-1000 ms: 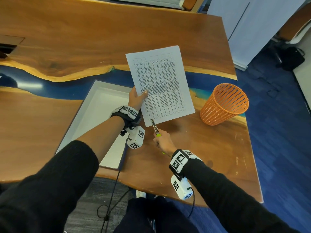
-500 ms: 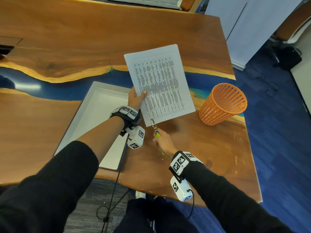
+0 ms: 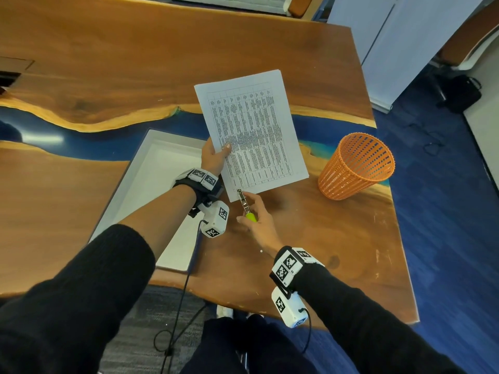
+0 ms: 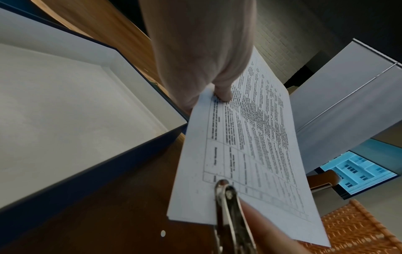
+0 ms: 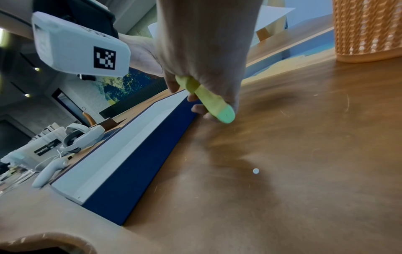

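Note:
My left hand [image 3: 214, 157] pinches the left edge of a printed sheet of paper [image 3: 251, 130], thumb on top, and holds it tilted above the table; the left wrist view shows that thumb [image 4: 222, 92] pressed on the paper [image 4: 250, 146]. My right hand [image 3: 256, 220] grips a metal hole punch [image 3: 244, 202] with lime-green handles [image 5: 208, 98]. The punch head [image 4: 225, 190] is closed over the paper's near edge, close to its left corner. A small white paper disc [image 5: 256, 171] lies on the wooden table [image 3: 310, 238] below, also visible as a dot [image 4: 163, 233].
A shallow white tray with navy outer walls [image 3: 151, 168] lies to the left of the hands. An orange mesh basket [image 3: 356, 166] stands to the right on the table. The table's right edge [image 3: 399, 238] drops to blue carpet. A headset and controller [image 5: 65, 142] sit far left.
The punch has moved up from just below the paper onto its near edge. A paper disc now lies on the table. The left hand keeps holding the sheet in place.

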`<action>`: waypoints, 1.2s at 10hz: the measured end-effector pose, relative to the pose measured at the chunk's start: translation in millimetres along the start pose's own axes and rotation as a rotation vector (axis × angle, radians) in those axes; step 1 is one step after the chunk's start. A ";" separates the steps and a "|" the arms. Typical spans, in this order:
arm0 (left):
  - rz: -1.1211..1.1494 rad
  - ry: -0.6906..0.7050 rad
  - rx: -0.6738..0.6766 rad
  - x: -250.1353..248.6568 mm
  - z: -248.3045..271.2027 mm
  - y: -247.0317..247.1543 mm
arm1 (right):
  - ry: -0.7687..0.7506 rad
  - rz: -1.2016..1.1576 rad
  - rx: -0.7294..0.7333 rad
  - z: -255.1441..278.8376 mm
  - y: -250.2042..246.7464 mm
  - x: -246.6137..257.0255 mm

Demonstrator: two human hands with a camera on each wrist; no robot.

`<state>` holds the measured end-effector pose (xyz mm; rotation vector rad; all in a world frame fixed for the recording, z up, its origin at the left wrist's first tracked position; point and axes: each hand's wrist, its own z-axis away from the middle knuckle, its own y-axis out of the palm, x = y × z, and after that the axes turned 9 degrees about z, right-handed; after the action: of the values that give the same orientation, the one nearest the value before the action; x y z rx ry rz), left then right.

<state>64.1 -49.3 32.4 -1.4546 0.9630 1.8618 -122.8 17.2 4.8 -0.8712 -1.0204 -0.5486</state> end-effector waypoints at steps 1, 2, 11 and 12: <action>0.000 0.005 0.004 -0.1 -0.1 -1.1 | 0.002 -0.023 -0.039 0.7 2.2 -2.2; -0.006 0.011 -0.005 0.4 -0.3 -1.6 | -0.007 -0.054 -0.044 1.5 3.1 -1.9; -0.015 0.057 0.005 7.6 -2.5 -11.4 | 0.014 -0.151 0.026 -7.2 0.9 -4.7; -0.026 0.058 -0.002 7.9 -0.7 -13.1 | 0.037 -0.126 0.039 -9.2 1.1 -5.7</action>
<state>73.1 -42.3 22.2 -1.5231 0.9651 1.8116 -119.9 10.2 -2.9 -0.7633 -1.0541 -0.6464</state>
